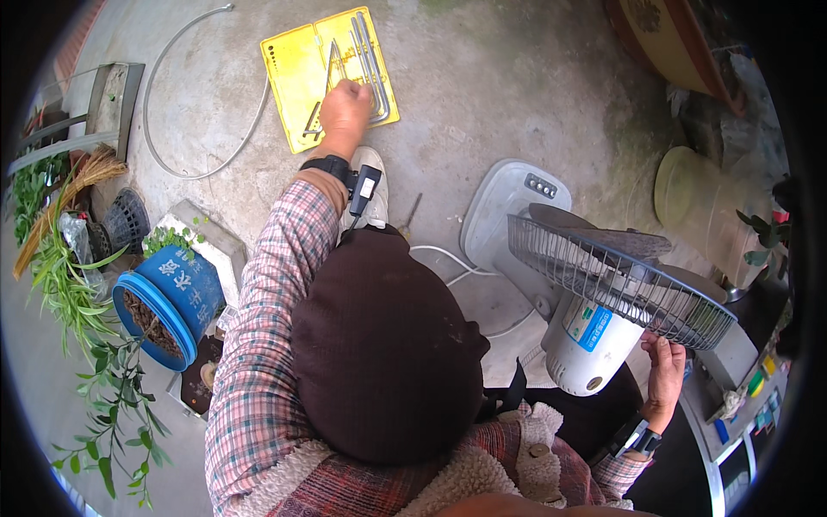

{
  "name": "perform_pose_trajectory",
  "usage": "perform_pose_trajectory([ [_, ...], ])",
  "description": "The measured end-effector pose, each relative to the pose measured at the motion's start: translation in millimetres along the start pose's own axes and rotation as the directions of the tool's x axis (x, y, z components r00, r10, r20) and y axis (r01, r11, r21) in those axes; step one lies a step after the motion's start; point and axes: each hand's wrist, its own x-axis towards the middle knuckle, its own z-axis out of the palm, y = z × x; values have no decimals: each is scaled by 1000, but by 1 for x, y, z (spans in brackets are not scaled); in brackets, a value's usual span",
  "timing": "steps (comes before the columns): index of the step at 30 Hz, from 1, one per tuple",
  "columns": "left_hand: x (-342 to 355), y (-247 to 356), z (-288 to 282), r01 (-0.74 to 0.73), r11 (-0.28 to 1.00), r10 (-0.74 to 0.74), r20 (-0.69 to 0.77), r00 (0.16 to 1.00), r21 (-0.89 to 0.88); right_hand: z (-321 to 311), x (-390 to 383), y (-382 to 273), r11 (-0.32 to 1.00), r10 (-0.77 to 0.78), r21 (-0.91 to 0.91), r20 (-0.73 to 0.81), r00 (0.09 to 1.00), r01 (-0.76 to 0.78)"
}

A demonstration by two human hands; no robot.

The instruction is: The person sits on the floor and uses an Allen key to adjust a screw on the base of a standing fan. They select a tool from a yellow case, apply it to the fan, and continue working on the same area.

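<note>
My left hand (345, 116) reaches into an open yellow tool case (287, 60), its fingers curled down among metal hex keys (370, 69); what they pinch, if anything, is hidden. At my right, a white pedestal fan (586, 362) with a dark wire guard (689, 319) leans tilted, its grey base (491, 207) on the concrete. My right hand (663, 370) grips the lower rim of that guard with bent fingers. A screwdriver (407, 226) lies beside my white shoe (376, 198), partly hidden by my dark-clad knee.
A grey hose loop (148, 95) lies at upper left. A blue bucket planter (179, 289), leafy plants (73, 284) and a straw broom (60, 207) crowd the left side. A large pot (655, 39) stands upper right; a cluttered metal bench (724, 414) runs along the right.
</note>
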Motion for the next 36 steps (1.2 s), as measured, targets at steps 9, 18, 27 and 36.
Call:
perform_pose_trajectory([
  [9, -13, -49, -18, -333, 940, 341, -130, 931, 74, 1, 0, 0, 999, 8, -37, -120, 993, -13],
  [18, -26, -48, -12, -502, 836, 523, -44, 851, 221, 2, -1, 0, 999, 3, -38, -139, 990, -8],
  [27, -22, -40, -4, -323, 933, 323, 24, 946, 159, 3, 1, 4, 1000, 18, -16, -182, 983, -21],
  [36, -11, -40, -8, -371, 920, 358, 115, 927, 127, -1, 0, 6, 1000, -9, -30, -137, 990, 5],
])
